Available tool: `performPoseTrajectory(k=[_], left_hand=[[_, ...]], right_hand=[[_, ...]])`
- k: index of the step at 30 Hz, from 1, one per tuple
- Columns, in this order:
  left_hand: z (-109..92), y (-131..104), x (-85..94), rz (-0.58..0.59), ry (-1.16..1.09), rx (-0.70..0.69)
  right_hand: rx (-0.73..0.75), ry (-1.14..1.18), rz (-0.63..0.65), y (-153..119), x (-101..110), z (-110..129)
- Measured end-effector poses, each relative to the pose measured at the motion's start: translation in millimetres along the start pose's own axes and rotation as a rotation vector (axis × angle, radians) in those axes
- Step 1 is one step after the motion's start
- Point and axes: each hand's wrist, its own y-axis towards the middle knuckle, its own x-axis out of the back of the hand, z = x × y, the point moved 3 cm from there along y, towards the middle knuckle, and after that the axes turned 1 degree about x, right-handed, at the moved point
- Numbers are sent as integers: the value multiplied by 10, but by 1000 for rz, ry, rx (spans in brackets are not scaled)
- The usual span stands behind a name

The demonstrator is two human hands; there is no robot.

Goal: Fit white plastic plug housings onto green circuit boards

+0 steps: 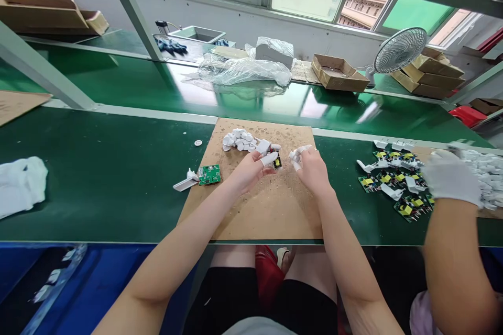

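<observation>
My left hand point(251, 170), with white finger covers, is closed on a circuit board point(277, 160) with a yellow part and a white piece attached. To its right, my right hand point(312, 169) has its covered fingertips pressed together; whatever they hold is too small to make out. Both hands are over a brown board point(255, 214). Behind my left hand lies a pile of white round pieces point(239, 139). A green circuit board point(209, 175) with a white part point(185, 183) rests at the brown board's left edge.
Several circuit boards point(408, 208) and a heap of white pieces point(487, 178) lie at the right, where another person's gloved hand point(451, 177) reaches in. A white cloth point(21, 186) is far left. Behind stand an open carton point(340, 73) and a fan point(400, 51).
</observation>
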Motion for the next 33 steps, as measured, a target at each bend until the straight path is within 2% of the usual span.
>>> performPoseTrajectory(k=[5,10,17,19,21,23,24,26,30,33], left_hand=[[-3,22,24,-18,-89,-27],[19,59,61,-71,-112,-19],[36,36,49,-28,-125,-23],[41,21,30,-13,-141,-40],[49,13,8,1,-173,-64],[62,14,-8,6,-204,-74],[67,18,-12,-2,-218,-74],[70,28,-8,-36,-241,-71],[30,38,22,-120,-278,-81],[-15,32,37,-130,-288,-86]], right_hand=[[74,6,87,-31,-33,77],[30,80,153,-55,29,88],[-29,214,216,-76,179,116],[-49,273,178,-86,225,103],[-57,384,81,-100,271,81],[-29,503,-4,-117,296,63],[5,547,0,-126,293,63],[97,580,110,-148,259,87],[295,542,420,-221,191,198],[392,504,575,-277,143,304]])
